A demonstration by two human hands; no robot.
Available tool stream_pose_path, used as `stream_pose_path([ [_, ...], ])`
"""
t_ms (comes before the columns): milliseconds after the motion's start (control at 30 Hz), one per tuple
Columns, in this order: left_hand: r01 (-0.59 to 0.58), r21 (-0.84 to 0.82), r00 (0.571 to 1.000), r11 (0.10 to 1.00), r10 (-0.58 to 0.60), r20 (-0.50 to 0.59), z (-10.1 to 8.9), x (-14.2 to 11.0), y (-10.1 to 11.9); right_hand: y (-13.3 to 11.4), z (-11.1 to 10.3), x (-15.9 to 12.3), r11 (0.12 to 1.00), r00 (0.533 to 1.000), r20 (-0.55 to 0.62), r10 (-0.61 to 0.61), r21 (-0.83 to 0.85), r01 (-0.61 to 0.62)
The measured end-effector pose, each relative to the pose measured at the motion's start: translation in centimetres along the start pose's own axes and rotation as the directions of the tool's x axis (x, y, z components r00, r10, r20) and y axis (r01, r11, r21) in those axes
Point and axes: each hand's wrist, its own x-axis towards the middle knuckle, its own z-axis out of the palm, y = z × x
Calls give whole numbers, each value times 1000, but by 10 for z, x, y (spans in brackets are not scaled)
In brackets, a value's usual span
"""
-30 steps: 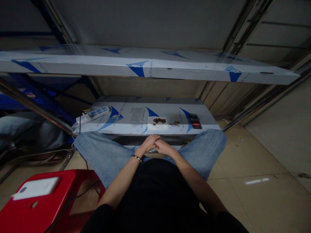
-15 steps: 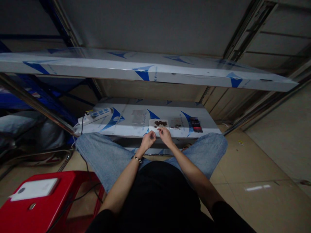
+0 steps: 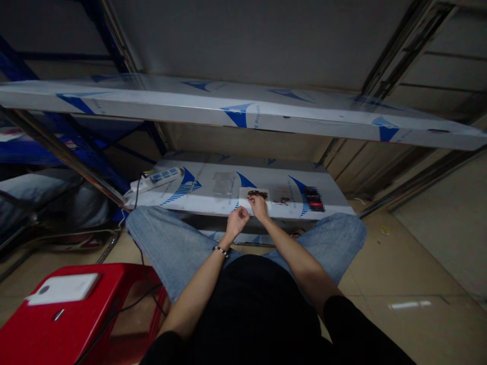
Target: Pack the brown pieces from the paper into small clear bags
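the fingertips (image 3: 251, 201) of the right hand (image 3: 259, 208) are pinched together at the near edge of a white paper sheet (image 3: 243, 193), too small to tell whether they grip anything; dark crumbs (image 3: 257, 193) lie heaped on that paper, just beyond them; the left hand (image 3: 238, 223) is close beside, lower and off the paper, its fingers loosely curled around nothing visible; a beaded bracelet (image 3: 221, 250) circles its wrist; both forearms reach out over light blue jeans (image 3: 167, 243); the paper lies on a steel shelf (image 3: 213, 205) covered in blue-printed film, near its front edge; a small dark scatter (image 3: 281, 201) lies just to the right of the paper; beyond that sits a pixelated object (image 3: 314, 199); a white power strip (image 3: 154, 179) lies at the shelf's left end; a red stool (image 3: 64, 324) stands on the tiled floor to the left
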Motion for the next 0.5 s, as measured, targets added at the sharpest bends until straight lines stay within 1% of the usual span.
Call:
stream_pose_path([
  [100,13,8,1000,1000,-13,-13,-1,1,0,-3,-8,6,1000,1000,-10,-6,25,6],
  [167,18,8,1000,1000,-18,-21,-3,2,0,-5,-16,1,996,999,-48,-6,90,11],
  [267,21,8,1000,1000,-20,-18,-2,3,0,-4,-24,-25,962,996,-85,32,273,-7],
  [367,-11,18,1000,1000,10,16,2,5,-3,-3,-28,-59,885,994,-70,82,464,-40],
  [433,-48,39,997,998,46,60,6,4,-6,-5,-29,-76,845,995,-44,90,532,-53],
  [500,-78,73,991,994,70,112,10,4,-9,-9,-31,-84,831,996,-30,78,555,-48],
])
